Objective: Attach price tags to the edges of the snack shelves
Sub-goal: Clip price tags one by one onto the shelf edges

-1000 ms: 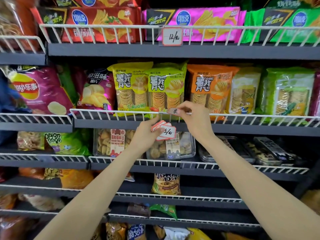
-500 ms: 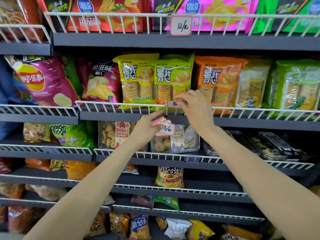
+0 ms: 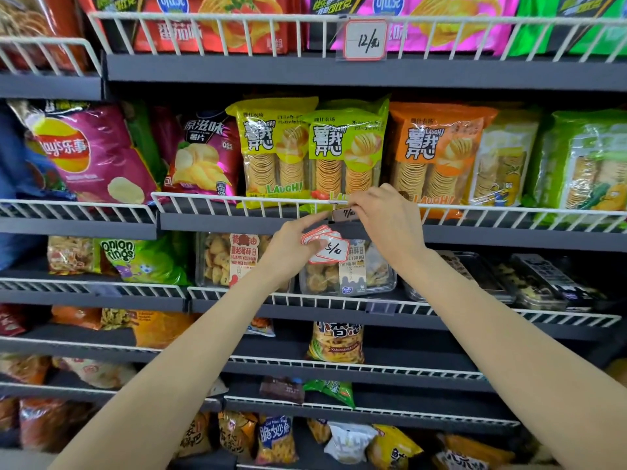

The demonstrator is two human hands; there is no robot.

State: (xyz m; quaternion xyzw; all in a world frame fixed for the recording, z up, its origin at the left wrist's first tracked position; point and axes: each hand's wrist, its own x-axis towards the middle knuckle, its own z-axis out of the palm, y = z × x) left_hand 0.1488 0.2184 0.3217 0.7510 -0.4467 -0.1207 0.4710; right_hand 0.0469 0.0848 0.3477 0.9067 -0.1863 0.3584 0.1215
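Pinching a small price tag (image 3: 346,213) against the white wire rail (image 3: 237,202) of the chip shelf, the right hand (image 3: 385,218) closes its grip on it, while the left hand (image 3: 294,250) holds a fanned stack of spare tags (image 3: 327,245) just below. A shallow hook on the thin wire could let the tag tilt or drop, and a loose left grip could spill the stack. Around them stand dark grey shelves crowded with snack bags, with a 12-yuan tag (image 3: 364,40) already hung on the rail above.

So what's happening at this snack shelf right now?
A person is putting price tags on the shelves. The right hand pinches a small tag against the white wire rail below the green crisp packs. The left hand holds a fan of spare tags. A 12 yuan tag already hangs above.
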